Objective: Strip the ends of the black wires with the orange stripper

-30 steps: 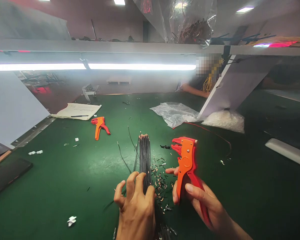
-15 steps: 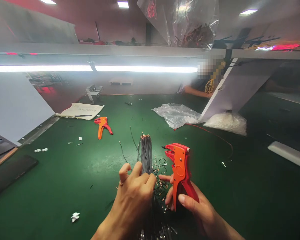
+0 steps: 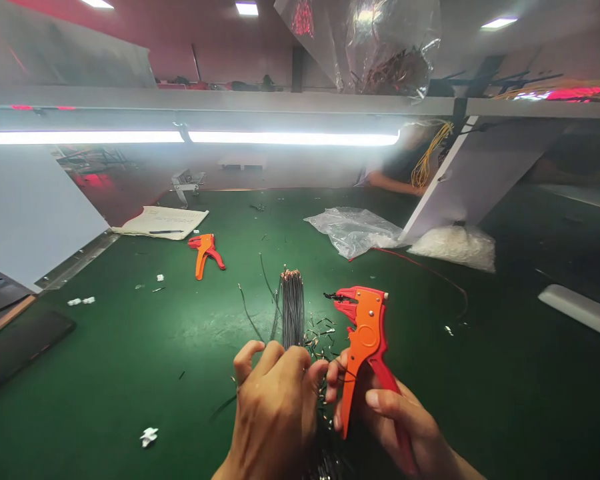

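On tbl (image 3: 105, 373): wire bundle (image 3: 293, 310), long axis fwd.

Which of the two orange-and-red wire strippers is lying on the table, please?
The far stripper, which lies near the paper; the near stripper is in the right hand.

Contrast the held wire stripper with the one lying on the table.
The held wire stripper is in the right hand's grip; the lying wire stripper rests on the table. The held wire stripper looks larger in view, the lying wire stripper smaller. Both are orange and red.
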`<action>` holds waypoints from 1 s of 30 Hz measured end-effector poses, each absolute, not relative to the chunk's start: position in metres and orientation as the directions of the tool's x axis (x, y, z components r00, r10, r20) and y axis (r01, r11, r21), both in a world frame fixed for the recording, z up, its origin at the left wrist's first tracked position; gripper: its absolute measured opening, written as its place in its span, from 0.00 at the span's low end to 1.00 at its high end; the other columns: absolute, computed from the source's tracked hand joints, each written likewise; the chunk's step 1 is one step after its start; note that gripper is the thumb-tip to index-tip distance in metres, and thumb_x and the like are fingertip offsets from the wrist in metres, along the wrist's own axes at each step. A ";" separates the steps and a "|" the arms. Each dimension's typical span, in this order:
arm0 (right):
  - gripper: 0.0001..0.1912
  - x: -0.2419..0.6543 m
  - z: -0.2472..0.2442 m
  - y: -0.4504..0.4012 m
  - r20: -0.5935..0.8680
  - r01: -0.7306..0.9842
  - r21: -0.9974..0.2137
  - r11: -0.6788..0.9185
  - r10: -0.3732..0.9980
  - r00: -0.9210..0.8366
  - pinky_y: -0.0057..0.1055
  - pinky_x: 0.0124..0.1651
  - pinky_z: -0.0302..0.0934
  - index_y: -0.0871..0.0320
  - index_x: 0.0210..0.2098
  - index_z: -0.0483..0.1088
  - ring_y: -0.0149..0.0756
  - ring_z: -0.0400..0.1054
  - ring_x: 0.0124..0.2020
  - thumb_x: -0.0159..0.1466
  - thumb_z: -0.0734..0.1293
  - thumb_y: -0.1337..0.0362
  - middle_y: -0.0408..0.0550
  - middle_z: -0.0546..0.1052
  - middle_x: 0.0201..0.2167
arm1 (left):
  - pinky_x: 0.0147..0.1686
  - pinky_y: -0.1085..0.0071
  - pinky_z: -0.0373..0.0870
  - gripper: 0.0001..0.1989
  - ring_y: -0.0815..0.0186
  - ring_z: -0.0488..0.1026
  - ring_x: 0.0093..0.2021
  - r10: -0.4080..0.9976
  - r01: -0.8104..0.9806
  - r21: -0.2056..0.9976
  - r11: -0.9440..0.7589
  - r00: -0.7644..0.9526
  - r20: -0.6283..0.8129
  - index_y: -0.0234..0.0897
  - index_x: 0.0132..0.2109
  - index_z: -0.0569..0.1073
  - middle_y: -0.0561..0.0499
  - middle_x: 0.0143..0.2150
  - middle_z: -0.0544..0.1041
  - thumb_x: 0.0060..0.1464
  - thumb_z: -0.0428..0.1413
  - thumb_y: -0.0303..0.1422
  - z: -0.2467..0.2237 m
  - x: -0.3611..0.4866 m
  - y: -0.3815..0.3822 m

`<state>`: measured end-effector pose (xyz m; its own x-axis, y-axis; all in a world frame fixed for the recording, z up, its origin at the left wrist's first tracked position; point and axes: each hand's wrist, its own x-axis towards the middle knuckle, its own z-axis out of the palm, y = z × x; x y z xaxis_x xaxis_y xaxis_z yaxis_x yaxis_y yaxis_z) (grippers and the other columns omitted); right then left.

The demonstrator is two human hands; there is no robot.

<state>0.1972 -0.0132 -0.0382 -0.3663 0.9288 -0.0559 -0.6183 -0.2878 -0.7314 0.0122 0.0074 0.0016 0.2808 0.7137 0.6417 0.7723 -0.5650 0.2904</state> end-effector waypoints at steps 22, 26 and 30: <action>0.16 0.199 -0.038 -0.013 -0.085 -0.442 -0.854 -0.274 0.912 -0.402 0.39 0.44 0.64 0.57 0.48 0.74 0.40 0.71 0.36 0.62 0.68 0.59 0.50 0.78 0.41 | 0.39 0.64 0.60 0.07 0.64 0.72 0.31 0.966 0.197 0.946 -0.258 0.060 0.251 0.39 0.28 0.79 0.52 0.27 0.79 0.54 0.61 0.30 -0.002 0.015 0.014; 0.23 0.198 -0.039 -0.015 -0.109 -0.430 -0.844 -0.321 0.887 -0.448 0.44 0.50 0.62 0.54 0.54 0.71 0.47 0.71 0.47 0.59 0.72 0.62 0.51 0.77 0.47 | 0.31 0.70 0.66 0.11 0.66 0.71 0.28 0.995 -0.025 1.000 0.012 -0.097 -0.014 0.37 0.27 0.79 0.50 0.26 0.79 0.49 0.66 0.40 0.005 -0.003 0.026; 0.29 0.190 -0.039 -0.019 -0.085 -0.595 -0.634 -0.493 0.810 -0.580 0.45 0.49 0.63 0.55 0.53 0.71 0.48 0.74 0.45 0.51 0.71 0.71 0.50 0.79 0.43 | 0.29 0.74 0.68 0.16 0.72 0.68 0.26 0.974 -0.264 0.961 0.088 -0.180 -0.138 0.37 0.29 0.80 0.53 0.27 0.76 0.43 0.69 0.45 0.010 -0.012 0.030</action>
<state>0.1897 -0.0191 -0.0392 -0.5804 0.8098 -0.0851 -0.5954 -0.4933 -0.6342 -0.0117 0.0297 0.0095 -0.1802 0.9739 -0.1383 -0.2636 0.0877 0.9606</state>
